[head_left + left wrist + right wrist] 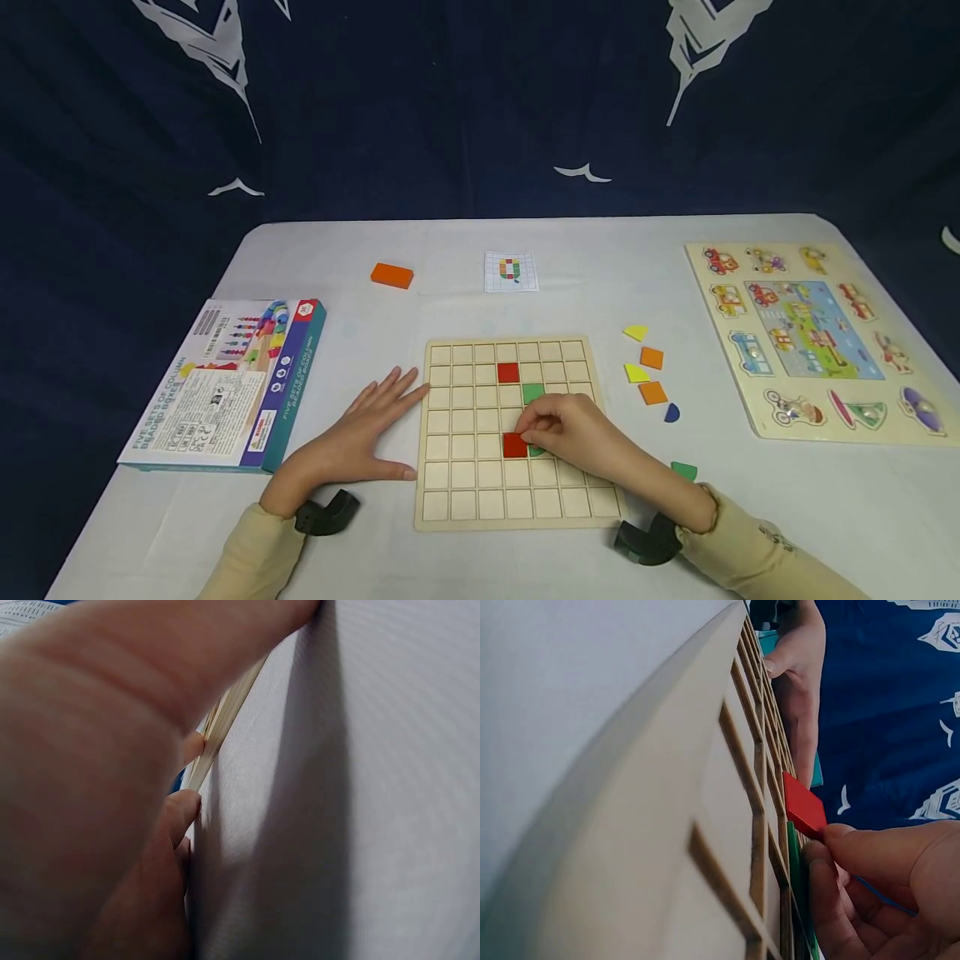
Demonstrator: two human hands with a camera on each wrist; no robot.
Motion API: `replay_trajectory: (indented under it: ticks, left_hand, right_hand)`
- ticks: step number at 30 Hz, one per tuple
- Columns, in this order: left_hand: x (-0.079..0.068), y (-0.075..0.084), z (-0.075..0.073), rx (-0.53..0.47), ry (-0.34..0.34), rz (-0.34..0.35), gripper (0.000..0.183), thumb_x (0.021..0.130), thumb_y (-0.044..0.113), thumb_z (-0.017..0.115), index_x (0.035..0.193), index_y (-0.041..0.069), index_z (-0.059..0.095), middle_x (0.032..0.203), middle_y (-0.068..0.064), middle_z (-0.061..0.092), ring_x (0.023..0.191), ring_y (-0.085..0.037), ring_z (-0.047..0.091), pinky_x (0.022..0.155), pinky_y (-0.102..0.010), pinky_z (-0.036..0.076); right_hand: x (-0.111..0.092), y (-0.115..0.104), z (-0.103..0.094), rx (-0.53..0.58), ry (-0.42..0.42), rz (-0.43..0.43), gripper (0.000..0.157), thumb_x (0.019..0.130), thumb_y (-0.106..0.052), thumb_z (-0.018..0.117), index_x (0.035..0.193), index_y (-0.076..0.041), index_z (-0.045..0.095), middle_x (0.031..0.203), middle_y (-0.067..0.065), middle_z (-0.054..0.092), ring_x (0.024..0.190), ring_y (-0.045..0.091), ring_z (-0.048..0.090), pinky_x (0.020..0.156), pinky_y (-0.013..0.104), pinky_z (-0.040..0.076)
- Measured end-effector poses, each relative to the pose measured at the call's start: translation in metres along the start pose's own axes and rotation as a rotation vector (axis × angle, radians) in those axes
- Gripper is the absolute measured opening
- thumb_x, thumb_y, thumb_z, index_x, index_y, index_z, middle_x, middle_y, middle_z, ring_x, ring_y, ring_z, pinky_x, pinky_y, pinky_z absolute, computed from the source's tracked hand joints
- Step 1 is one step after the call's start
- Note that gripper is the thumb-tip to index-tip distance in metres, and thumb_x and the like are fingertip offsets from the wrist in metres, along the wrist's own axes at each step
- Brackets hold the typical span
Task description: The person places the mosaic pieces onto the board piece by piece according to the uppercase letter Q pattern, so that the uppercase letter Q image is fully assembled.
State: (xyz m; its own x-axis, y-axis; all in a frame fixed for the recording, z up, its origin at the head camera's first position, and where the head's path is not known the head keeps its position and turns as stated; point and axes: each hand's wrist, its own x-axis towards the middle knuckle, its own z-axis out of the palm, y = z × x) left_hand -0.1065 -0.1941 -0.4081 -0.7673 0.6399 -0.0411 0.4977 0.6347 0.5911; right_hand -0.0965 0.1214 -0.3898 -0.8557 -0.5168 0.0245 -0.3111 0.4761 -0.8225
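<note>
My right hand (573, 433) is over the wooden grid board (459, 450), its thumb and finger pinching the edge of a red square tile (804, 806). In the right wrist view the tile is tipped up from the board. A green tile (799, 881) lies beside it, partly covered by the fingers. Farther up the grid sit another red square tile (507, 372) and a green tile (533, 392), the latter just above the right hand. My left hand (360, 442) lies with fingers spread at the board's left edge, fingertips and thumb right at the rim.
Several loose yellow, orange, blue and green pieces (652, 392) lie right of the board. Behind it are a small pattern card (495, 282) and an orange block (392, 275). A flat box (225, 417) lies left, a picture puzzle board (738, 392) right.
</note>
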Motion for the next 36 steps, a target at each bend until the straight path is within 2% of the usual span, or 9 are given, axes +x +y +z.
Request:
replay_trajectory:
  ticks: [5,8,12,14,18,21,24,29,36]
  left_hand:
    - [-0.001,-0.001,0.0,0.002,0.0,0.0,0.103,0.067,0.047,0.08,0.149,0.013,0.027,0.155,-0.01,0.011,0.14,-0.028,0.0,0.108,-0.051,-0.001]
    - [-0.001,-0.002,0.0,0.002,0.0,0.001,0.103,0.067,0.048,0.08,0.149,0.013,0.027,0.155,-0.01,0.011,0.14,-0.028,-0.001,0.108,-0.051,0.0]
    - [-0.001,-0.003,0.001,0.006,-0.002,0.001,0.103,0.068,0.05,0.079,0.149,0.015,0.026,0.155,-0.009,0.01,0.14,-0.027,-0.001,0.108,-0.051,0.0]
    - [-0.001,-0.003,0.002,0.009,-0.003,-0.001,0.103,0.068,0.051,0.079,0.149,0.015,0.026,0.155,-0.008,0.01,0.14,-0.027,-0.001,0.108,-0.051,0.0]
    - [-0.001,-0.003,0.001,0.008,-0.005,-0.01,0.103,0.068,0.05,0.079,0.149,0.015,0.026,0.155,-0.008,0.01,0.14,-0.027,-0.001,0.108,-0.051,0.0]
    - [-0.002,-0.003,0.001,0.007,-0.005,-0.013,0.103,0.068,0.049,0.079,0.149,0.015,0.026,0.155,-0.008,0.01,0.14,-0.027,-0.001,0.108,-0.051,0.0]
    - [-0.002,-0.002,0.001,0.007,-0.001,-0.01,0.103,0.068,0.049,0.079,0.149,0.015,0.026,0.155,-0.008,0.01,0.14,-0.027,-0.001,0.108,-0.051,0.0]
    - [-0.001,-0.003,0.002,0.008,0.005,-0.006,0.104,0.067,0.049,0.08,0.149,0.015,0.026,0.155,-0.008,0.01,0.14,-0.026,-0.001,0.108,-0.051,0.001]
    - [-0.001,-0.004,0.001,0.009,0.0,-0.009,0.104,0.067,0.05,0.08,0.149,0.016,0.026,0.155,-0.007,0.009,0.14,-0.025,-0.002,0.109,-0.05,0.0]
  right_hand:
    - [0.001,0.002,-0.005,-0.015,0.029,-0.024,0.011,0.081,0.0,0.071,0.084,-0.011,0.07,0.074,-0.01,0.061,0.065,0.006,0.056,0.059,0.023,0.05]
    - [0.001,0.005,-0.017,0.003,0.073,-0.021,0.008,0.081,-0.002,0.071,0.086,-0.009,0.071,0.077,-0.008,0.063,0.068,0.009,0.058,0.061,0.023,0.051]
    - [-0.004,0.013,-0.047,0.074,0.154,0.049,0.008,0.084,-0.004,0.069,0.092,-0.003,0.07,0.087,0.003,0.067,0.074,0.016,0.062,0.065,0.025,0.052]
    - [-0.009,0.02,-0.065,0.093,0.209,0.095,0.012,0.086,-0.007,0.067,0.096,0.001,0.069,0.091,0.01,0.067,0.071,0.018,0.062,0.061,0.025,0.051]
    - [-0.023,0.038,-0.095,0.056,0.317,0.177,0.021,0.091,-0.012,0.062,0.102,0.005,0.066,0.096,0.019,0.066,0.074,0.017,0.063,0.062,0.023,0.052]
    - [-0.034,0.051,-0.107,0.01,0.335,0.233,0.023,0.092,-0.013,0.06,0.105,0.005,0.065,0.101,0.02,0.066,0.081,0.015,0.065,0.069,0.018,0.051]
    - [-0.043,0.061,-0.111,-0.058,0.305,0.269,0.023,0.091,-0.011,0.063,0.106,0.005,0.065,0.102,0.018,0.066,0.081,0.015,0.064,0.069,0.016,0.049]
    - [-0.052,0.068,-0.109,-0.194,0.262,0.288,0.027,0.083,-0.007,0.071,0.106,0.006,0.065,0.091,0.011,0.066,0.073,0.017,0.058,0.061,0.019,0.048]
    - [-0.054,0.071,-0.102,-0.254,0.296,0.288,0.024,0.078,-0.001,0.073,0.1,0.005,0.067,0.079,0.006,0.058,0.066,0.019,0.054,0.054,0.021,0.047]
